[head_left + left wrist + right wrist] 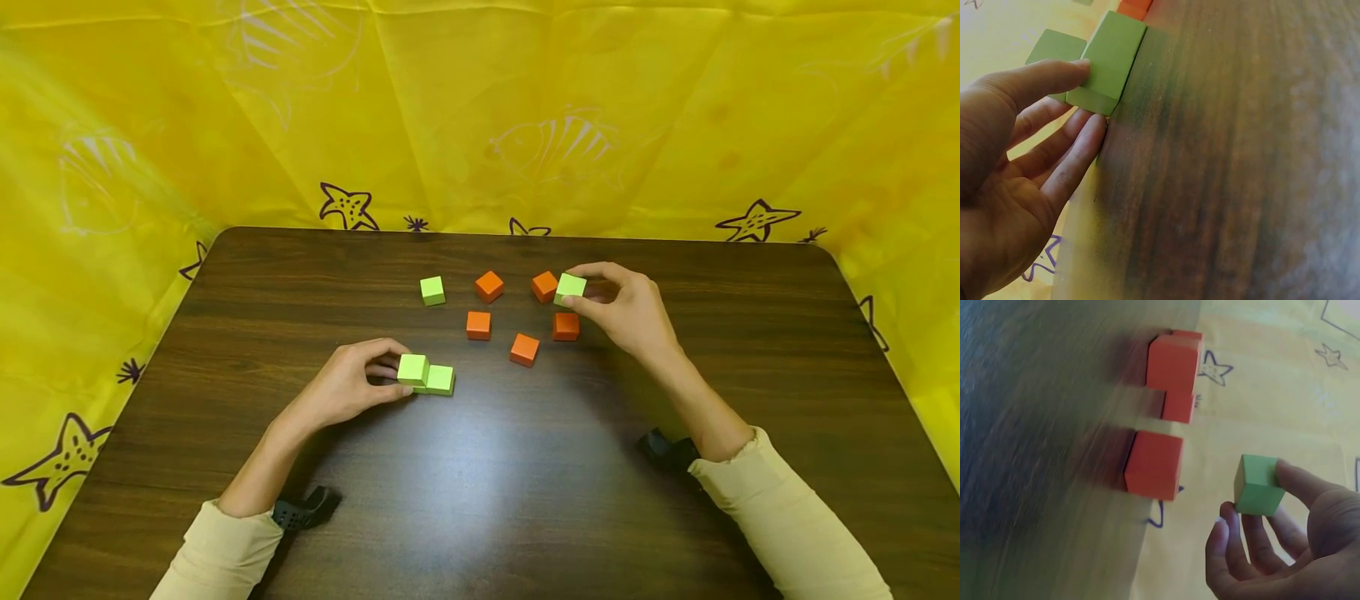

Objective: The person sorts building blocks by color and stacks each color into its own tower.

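Observation:
At the left of the middle, my left hand pinches small green cubes between thumb and fingers. One green cube sits raised above a lower green cube at its right. In the left wrist view the thumb lies on the side of the low green row, with the upper green cube standing over it. My right hand holds another green cube by thumb and fingertips at the far right of the group. The right wrist view shows this green cube raised off the table.
Several orange cubes lie scattered between the hands; one orange cube is close beside the held green one. A lone green cube rests at the back left. Yellow patterned cloth surrounds the dark wooden table.

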A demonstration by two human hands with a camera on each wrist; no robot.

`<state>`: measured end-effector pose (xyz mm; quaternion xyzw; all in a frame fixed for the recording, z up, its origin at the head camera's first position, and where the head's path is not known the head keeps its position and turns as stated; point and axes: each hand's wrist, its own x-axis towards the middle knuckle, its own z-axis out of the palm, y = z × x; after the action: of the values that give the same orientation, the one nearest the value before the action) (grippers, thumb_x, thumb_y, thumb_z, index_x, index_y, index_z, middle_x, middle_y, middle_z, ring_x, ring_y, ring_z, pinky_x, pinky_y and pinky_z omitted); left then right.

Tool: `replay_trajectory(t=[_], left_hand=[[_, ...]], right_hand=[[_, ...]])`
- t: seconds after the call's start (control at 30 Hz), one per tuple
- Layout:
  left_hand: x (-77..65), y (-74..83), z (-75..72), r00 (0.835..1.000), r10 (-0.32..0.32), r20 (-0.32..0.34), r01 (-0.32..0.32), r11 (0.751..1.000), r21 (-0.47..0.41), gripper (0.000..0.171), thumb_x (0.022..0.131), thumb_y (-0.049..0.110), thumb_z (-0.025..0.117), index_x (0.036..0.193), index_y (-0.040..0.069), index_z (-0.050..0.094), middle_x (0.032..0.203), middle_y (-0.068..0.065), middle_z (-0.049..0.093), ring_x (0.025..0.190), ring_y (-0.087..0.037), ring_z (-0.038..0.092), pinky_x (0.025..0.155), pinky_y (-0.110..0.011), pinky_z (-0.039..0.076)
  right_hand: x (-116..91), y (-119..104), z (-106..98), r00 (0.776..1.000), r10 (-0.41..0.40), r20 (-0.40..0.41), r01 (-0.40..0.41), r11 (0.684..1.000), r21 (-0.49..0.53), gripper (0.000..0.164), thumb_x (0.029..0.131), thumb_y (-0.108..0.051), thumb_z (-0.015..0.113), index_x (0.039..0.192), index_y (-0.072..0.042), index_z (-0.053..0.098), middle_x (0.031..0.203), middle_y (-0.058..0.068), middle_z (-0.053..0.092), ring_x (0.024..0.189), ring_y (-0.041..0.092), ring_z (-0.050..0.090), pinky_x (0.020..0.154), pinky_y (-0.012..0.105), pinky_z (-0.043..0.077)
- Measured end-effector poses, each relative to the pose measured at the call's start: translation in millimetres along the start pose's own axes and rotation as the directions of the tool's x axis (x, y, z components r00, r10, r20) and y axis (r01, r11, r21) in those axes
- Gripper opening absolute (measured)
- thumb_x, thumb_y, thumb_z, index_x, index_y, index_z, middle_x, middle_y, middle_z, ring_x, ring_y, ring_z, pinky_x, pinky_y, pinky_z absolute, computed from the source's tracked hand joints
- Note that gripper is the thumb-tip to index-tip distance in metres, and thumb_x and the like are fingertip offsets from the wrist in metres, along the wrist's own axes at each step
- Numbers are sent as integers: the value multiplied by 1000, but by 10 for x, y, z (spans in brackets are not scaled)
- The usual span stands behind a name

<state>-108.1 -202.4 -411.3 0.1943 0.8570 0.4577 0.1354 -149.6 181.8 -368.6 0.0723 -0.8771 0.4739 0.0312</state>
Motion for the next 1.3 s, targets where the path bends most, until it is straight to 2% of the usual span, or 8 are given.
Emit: replay_trajectory(t=[0.43,0.7,0.93,1.1,1.3], left_hand=[[-4,1,-3,1000,-7,4,7,1000,3,34,82,10,82,113,8,68,108,-9,68,99,-23,69,85,-30,58],[1,8,-5,1000,-8,5,8,1000,-5,33,83,10,82,113,7,68,108,-9,68,99,-22,69,85,-31,58],[-1,-3,-3,1000,-6,4,6,1000,-2,33,82,7,82,112,7,68,107,-9,68,98,-23,69,85,-30,58],[-1,-10,2,1000,13,-4,-13,1000,9,33,81,6,82,111,9,68,106,-7,69,97,-22,70,83,-28,58],[2,-8,3,1000,12,-5,-12,1000,15,33,81,5,82,110,10,68,105,-6,69,96,-21,70,83,-28,58]], right_hand=[[-55,-121,150,998,-40,39,38,998,48,39,82,-17,84,118,-13,71,101,8,70,75,20,67,57,21,53],[-107,-211,257,995,-85,42,84,996,41,37,81,-14,84,116,-10,72,104,5,70,77,17,66,61,21,55],[-130,-254,344,991,-126,52,120,988,99,35,80,-12,85,112,-9,73,101,2,70,80,15,66,70,22,57],[-151,-290,401,988,-143,60,134,982,134,34,79,-12,85,111,-11,73,99,1,70,81,15,67,71,25,58],[-174,-337,478,988,-135,75,123,981,152,34,78,-16,87,110,-17,74,101,-4,70,78,12,67,65,26,57]])
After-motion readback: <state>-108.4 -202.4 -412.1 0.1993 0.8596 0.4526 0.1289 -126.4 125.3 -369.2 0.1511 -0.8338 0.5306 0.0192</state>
